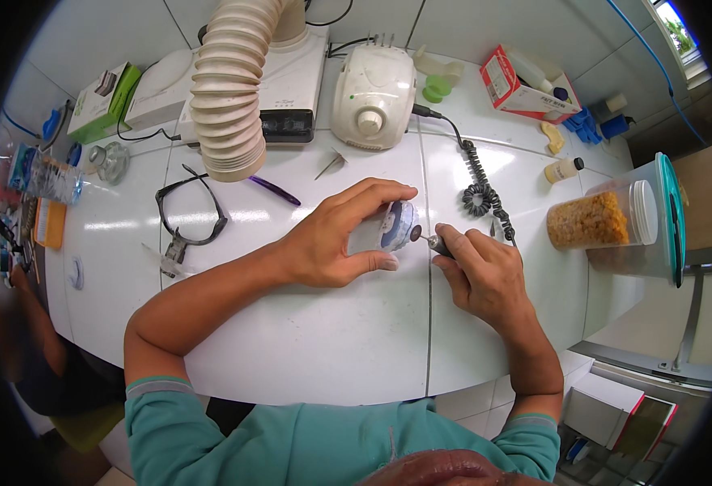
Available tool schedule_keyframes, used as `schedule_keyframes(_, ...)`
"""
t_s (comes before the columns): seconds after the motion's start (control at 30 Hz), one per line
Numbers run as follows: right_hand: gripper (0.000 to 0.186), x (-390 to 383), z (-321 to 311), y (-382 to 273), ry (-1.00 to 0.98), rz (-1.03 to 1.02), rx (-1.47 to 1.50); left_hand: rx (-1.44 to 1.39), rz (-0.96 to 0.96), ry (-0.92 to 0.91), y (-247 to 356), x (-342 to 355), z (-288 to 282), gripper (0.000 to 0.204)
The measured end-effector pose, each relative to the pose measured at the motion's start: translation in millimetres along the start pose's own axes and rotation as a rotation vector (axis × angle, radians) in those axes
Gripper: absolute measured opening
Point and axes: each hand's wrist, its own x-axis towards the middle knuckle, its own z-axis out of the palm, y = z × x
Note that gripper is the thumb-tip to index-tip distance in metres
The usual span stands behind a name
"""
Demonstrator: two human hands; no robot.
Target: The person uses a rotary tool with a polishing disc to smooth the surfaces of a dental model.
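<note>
My left hand (pixel 335 235) grips a small rounded white and blue piece (pixel 395 225) between thumb and fingers, just above the white tiled counter (pixel 323 340). My right hand (pixel 481 271) holds a slim rotary handpiece (pixel 439 244) like a pen. Its small dark burr tip touches the right side of the piece. A coiled black cord (pixel 477 190) runs from the handpiece back to a white motor unit (pixel 372 97) at the rear of the counter.
A ribbed suction hose (pixel 230 97) hangs over the counter's back left, with black safety glasses (pixel 190 212) and a purple pen (pixel 275 191) below it. At the right stand a jar of yellow granules (pixel 595 217), a small bottle (pixel 564 169) and a red and white box (pixel 526 85).
</note>
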Motion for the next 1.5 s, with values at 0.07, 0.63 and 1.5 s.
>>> schedule_keyframes(0.07, 0.043, 1.0, -0.1, -0.5, 0.007, 0.007, -0.005, 0.012, 0.001, -0.001, 1.0, 0.2, -0.2, 0.088)
schedule_keyframes(0.63, 0.043, 2.8, 3.5, -1.9, 0.003, 0.012, -0.016, -0.013, 0.022, 0.011, -0.1, -0.1, -0.3, 0.084)
schedule_keyframes(1.5, 0.044, 2.2, 5.1, -0.6, -0.006, 0.027, -0.014, 0.001, 0.028, 0.021, -0.1, -0.2, -0.4, 0.083)
